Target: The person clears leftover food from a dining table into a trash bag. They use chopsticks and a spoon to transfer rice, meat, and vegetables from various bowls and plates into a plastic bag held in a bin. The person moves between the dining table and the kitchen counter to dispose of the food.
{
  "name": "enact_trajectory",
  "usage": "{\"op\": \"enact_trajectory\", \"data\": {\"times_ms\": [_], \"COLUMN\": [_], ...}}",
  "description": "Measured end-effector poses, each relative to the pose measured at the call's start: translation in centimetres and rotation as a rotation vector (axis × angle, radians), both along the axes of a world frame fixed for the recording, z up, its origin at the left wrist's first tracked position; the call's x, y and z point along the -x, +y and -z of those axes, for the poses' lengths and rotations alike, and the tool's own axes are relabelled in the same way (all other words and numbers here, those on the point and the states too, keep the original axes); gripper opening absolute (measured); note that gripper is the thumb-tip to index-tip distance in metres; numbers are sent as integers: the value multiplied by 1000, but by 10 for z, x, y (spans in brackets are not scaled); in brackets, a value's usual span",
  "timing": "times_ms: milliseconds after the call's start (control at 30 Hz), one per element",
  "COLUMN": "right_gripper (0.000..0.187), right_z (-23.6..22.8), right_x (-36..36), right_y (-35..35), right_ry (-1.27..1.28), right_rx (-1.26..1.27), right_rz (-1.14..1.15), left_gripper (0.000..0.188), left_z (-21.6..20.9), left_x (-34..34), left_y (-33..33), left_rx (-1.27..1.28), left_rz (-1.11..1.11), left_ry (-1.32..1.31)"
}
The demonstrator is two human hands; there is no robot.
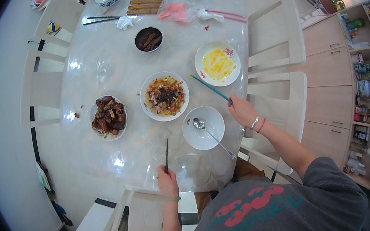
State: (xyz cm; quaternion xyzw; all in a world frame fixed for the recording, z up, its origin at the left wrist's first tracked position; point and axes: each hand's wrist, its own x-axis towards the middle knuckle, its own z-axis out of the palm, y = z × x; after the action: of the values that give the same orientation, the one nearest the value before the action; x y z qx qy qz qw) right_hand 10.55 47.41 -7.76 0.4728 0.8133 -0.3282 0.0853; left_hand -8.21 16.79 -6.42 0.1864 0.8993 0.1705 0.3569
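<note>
My left hand (pixel 167 181) is closed around dark chopsticks (pixel 167 155) near the front edge of the table, their tips pointing away from me. In my right hand (pixel 242 111) are teal chopsticks (pixel 211 88), reaching left toward the rim of a white plate (pixel 210 77) smeared with yellow sauce. Between my hands stands a white bowl (pixel 192 137) with a metal spoon (pixel 199 123) leaning in it, its handle over the rim. Left of that is a bowl of meat and chopped peppers in broth (pixel 164 97). Farther left, a plate holds browned meat chunks (pixel 109 116).
A metal bowl of dark food (pixel 149 40) stands farther back. Behind it lie a wooden slatted trivet (pixel 147 1), a plastic bag (pixel 185 1), pink chopsticks (pixel 226 16), black chopsticks (pixel 100 19) and crumpled tissue (pixel 124 22). White chairs (pixel 277 41) flank the table; shelving (pixel 329 81) is at right.
</note>
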Motion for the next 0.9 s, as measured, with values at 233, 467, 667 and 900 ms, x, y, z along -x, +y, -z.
{"op": "enact_trajectory", "data": {"times_ms": [233, 467, 667, 900], "right_gripper": [24, 26, 25, 47], "right_z": [-55, -84, -33, 37], "right_x": [37, 138, 177, 243], "right_y": [-4, -21, 83, 256], "right_ry": [461, 404, 618, 208], "right_rx": [396, 362, 107, -891], "right_rz": [116, -193, -205, -351], "left_gripper": [22, 21, 34, 36], "left_z": [-53, -71, -27, -9], "left_x": [4, 53, 92, 107], "left_y": [58, 203, 224, 257], "left_rx": [-648, -721, -846, -909], "left_rz": [-625, -713, -731, -761], "left_ry": [-477, -884, -863, -999]}}
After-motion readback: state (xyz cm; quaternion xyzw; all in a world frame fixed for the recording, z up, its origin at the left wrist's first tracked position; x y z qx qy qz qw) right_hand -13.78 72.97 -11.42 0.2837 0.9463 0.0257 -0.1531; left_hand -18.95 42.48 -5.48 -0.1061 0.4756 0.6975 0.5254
